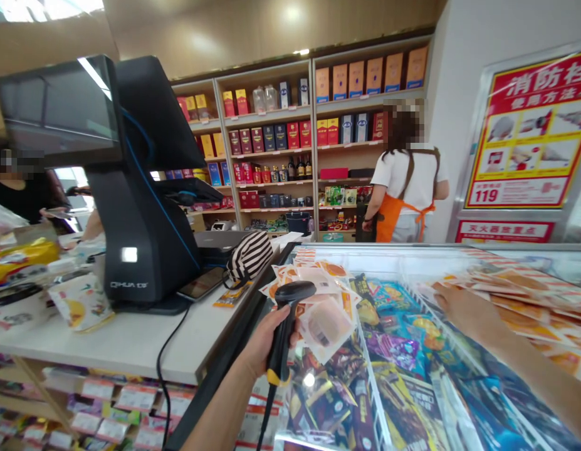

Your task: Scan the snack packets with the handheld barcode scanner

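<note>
My left hand [264, 338] is wrapped round the grip of a black barcode scanner [286, 326] with a yellow band at its base. Just beyond the scanner's head, flat white-and-orange packets [326, 319] are piled on the freezer's glass top [309, 410]; one shows a barcode. On the right, my right hand [464, 307] reaches over the glass beside a larger pile of orange-and-white packets [529, 313]. Its fingertips touch or almost touch the pile's left edge, and whether they grip a packet I cannot make out.
A black checkout terminal [144, 207] stands on the white counter [144, 341] at left, near a striped pouch [249, 257] and a phone [203, 285]. The scanner's cable [267, 416] hangs down. A person in an orange apron [398, 216] stands by the shelves; another person [22, 188] is at far left.
</note>
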